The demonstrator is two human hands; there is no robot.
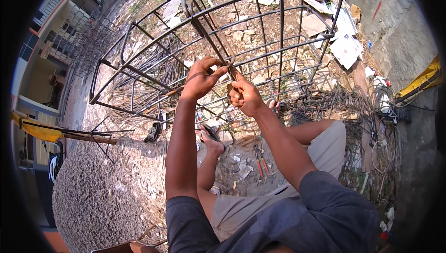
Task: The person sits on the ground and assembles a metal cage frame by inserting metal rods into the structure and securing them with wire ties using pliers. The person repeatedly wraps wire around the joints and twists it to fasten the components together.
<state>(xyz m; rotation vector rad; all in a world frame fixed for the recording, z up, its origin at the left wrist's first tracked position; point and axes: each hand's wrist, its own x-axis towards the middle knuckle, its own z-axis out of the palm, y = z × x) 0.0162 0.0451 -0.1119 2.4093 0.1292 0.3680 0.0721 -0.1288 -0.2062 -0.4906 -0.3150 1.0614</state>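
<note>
Your left hand (200,78) and right hand (244,96) meet at one joint of the rebar cage (223,34), which lies on its side on the rubble-strewn ground (116,183) right before you. Your left fingers are curled and pinched at the crossing of two bars, where a thin tie wire (230,69) sits. Your right hand is closed in a fist just below it, gripping something small that you can't make out. Red-handled pliers (260,160) lie on the ground near your knee (325,137).
</note>
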